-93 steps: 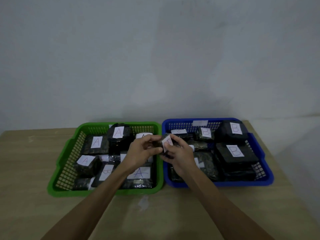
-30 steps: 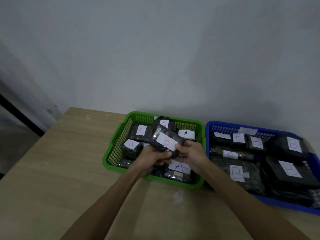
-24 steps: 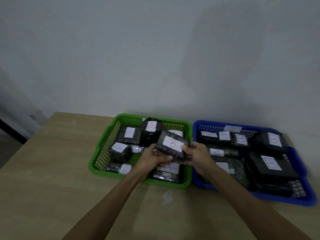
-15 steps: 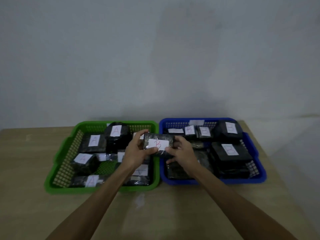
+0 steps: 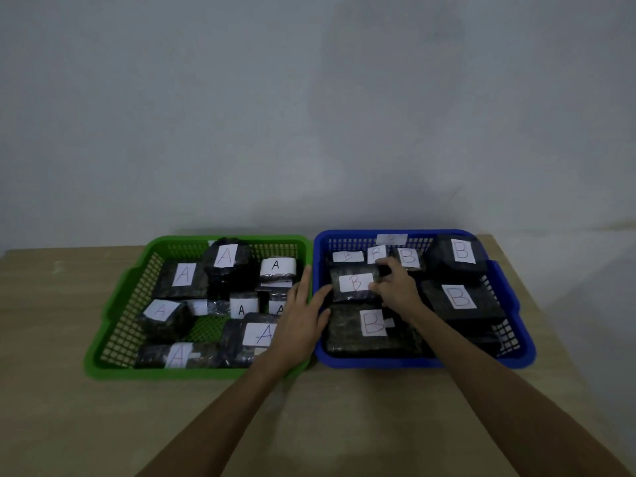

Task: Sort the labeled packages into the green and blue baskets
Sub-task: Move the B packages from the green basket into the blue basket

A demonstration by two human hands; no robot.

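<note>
A black package with a white label marked B lies in the left part of the blue basket, on top of other B packages. My right hand grips its right end with curled fingers. My left hand hovers over the seam between the two baskets. Its fingers are spread and its thumb is at the package's left edge. The green basket on the left holds several black packages marked A.
Both baskets stand side by side on a wooden table, close to a plain wall. A large B package lies just in front of the held one, and bigger black B boxes fill the blue basket's right side.
The B package was held up by both hands over the basket seam; now it rests in the blue basket. My left hand has let go and opened.
</note>
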